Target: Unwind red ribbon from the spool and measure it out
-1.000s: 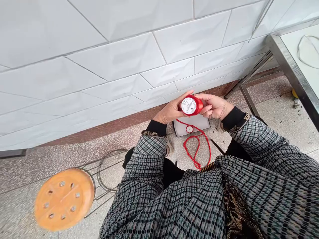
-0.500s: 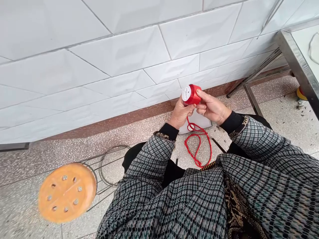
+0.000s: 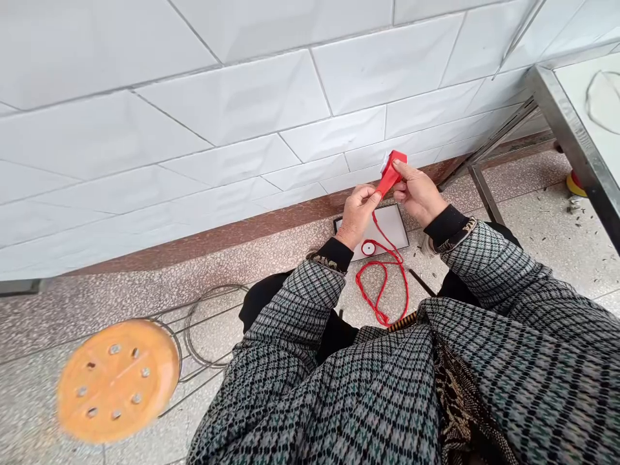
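Observation:
A roll of red ribbon (image 3: 398,157) with a white label side is gripped by my right hand (image 3: 419,194), thumb on top. My left hand (image 3: 359,210) pinches the ribbon's loose end (image 3: 386,183), a short stretch running between both hands. Below them a red cord (image 3: 407,290) hangs and loops down toward my lap. A small white-centred spool (image 3: 368,248), ringed in red, sits within the shallow white tray (image 3: 393,227) with a dark rim. Whether the cord's upper end joins the ribbon is hidden by my left fingers.
A stool with a round orange seat (image 3: 116,381) and wire-like metal legs is at the lower left. To the right stands a metal-framed table (image 3: 566,129). A white tiled wall (image 3: 271,103) rises ahead, and a yellow-and-red object (image 3: 575,184) lies on the floor.
The ribbon roll has turned and moved slightly up and right in my right hand. My left hand has let go of the roll and now draws out its ribbon end.

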A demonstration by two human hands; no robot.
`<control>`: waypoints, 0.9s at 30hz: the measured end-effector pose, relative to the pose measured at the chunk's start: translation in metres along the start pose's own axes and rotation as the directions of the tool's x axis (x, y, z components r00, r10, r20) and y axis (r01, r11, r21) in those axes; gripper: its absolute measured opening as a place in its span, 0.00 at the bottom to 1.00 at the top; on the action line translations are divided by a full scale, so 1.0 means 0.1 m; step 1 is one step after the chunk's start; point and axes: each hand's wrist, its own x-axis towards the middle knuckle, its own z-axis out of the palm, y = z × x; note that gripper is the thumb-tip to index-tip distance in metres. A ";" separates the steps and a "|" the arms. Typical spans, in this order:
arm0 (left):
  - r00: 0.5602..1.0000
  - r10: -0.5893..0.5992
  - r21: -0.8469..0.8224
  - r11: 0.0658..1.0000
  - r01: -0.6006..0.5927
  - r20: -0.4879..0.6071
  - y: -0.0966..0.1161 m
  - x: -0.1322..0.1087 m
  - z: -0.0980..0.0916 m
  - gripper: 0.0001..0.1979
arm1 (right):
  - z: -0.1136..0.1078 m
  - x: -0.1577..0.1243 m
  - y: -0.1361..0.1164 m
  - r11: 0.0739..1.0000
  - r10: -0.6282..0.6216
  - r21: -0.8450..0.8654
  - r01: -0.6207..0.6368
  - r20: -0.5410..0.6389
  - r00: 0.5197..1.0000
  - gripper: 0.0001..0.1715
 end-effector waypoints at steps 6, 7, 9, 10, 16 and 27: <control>0.997 -0.073 -0.120 0.990 0.068 -0.035 -0.09 0.00 0.03 0.08 | 0.03 -0.01 0.02 1.000 0.000 -0.009 0.000 -0.036 0.999 0.21; 0.998 -0.054 -0.121 0.991 0.051 -0.020 -0.09 0.00 0.03 0.09 | 0.03 -0.01 0.02 1.000 0.000 -0.010 -0.001 -0.033 0.999 0.21; 1.000 -0.016 -0.104 0.994 0.017 0.009 -0.07 0.00 0.04 0.11 | 0.04 -0.03 0.05 1.000 -0.004 -0.013 0.003 -0.014 1.000 0.21; 1.000 -0.002 -0.091 0.996 0.003 0.014 -0.06 0.00 0.04 0.11 | 0.04 -0.04 0.07 1.000 -0.012 -0.020 0.012 -0.005 1.000 0.21; 0.999 0.021 -0.054 0.998 -0.023 -0.042 0.03 0.03 0.13 0.05 | 0.12 -0.04 0.20 0.980 -0.147 -0.143 0.142 -0.027 0.989 0.19; 0.956 -0.284 -0.584 0.766 0.270 0.070 0.14 0.02 0.26 0.02 | 0.07 0.11 0.25 0.978 -0.154 -0.154 0.143 -0.060 0.986 0.16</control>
